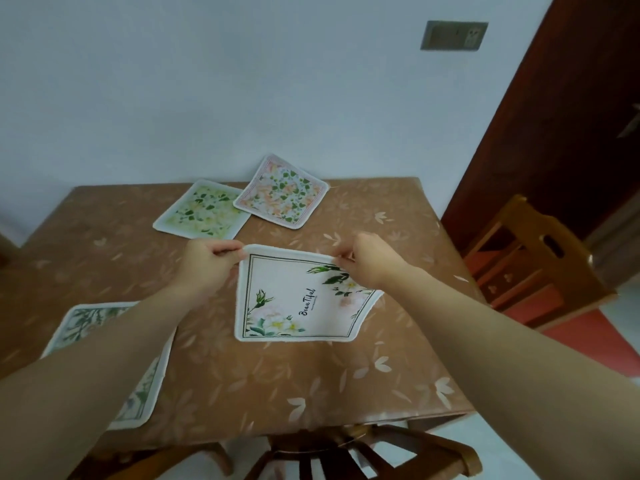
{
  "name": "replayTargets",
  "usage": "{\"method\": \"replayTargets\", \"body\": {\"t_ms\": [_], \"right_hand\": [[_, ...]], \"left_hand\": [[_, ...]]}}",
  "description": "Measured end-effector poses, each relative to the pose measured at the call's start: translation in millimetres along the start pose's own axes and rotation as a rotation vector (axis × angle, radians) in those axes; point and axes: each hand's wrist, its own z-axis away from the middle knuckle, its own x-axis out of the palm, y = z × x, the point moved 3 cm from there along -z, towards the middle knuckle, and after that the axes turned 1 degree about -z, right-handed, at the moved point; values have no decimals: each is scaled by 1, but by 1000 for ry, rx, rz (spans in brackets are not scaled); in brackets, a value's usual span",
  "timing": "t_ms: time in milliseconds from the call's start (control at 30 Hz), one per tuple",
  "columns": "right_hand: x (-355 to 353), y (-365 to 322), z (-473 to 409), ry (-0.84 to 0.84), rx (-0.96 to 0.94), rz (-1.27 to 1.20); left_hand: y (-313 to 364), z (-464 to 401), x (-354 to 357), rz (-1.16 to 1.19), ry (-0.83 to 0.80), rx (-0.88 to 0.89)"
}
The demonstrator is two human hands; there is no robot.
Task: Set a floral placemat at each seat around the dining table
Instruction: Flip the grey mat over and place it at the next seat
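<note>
A white placemat (294, 303) with roses and the word "Beautiful" hangs over the middle of the brown dining table (398, 237). My left hand (204, 265) pinches its far left corner and my right hand (370, 261) pinches its far right corner; the near edge touches the table. A green floral placemat (201, 213) and a pink-orange one (282, 192) lie at the far side, the pink one overlapping the green and leaning on the wall. A leafy placemat (90, 323) lies near left, partly hidden under my left forearm.
The table stands against a pale wall (242, 81). A wooden chair (533, 258) is at the right, beside a dark red door (571, 116). Another wooden chair (346, 452) sits under the near edge.
</note>
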Motion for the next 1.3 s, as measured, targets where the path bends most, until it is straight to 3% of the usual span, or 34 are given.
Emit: {"method": "replayTargets", "body": {"t_ms": [233, 333, 633, 867, 1167, 1233, 1300], "right_hand": [[-7, -104, -20, 293, -244, -136], [-5, -129, -28, 329, -238, -84], [-10, -144, -40, 301, -71, -179], [-26, -112, -36, 340, 130, -508], [-52, -54, -10, 152, 258, -849], [-63, -46, -9, 160, 233, -862], [-71, -46, -10, 165, 167, -682]], "left_hand": [[49, -11, -6, -51, -143, 311], [59, -15, -14, -121, -175, 434], [56, -21, -32, -54, -295, 373], [55, -27, -45, -117, -392, 376], [88, -31, -4, -317, -455, 355], [100, -30, 7, -351, -488, 362], [110, -29, 17, -351, -518, 364]]}}
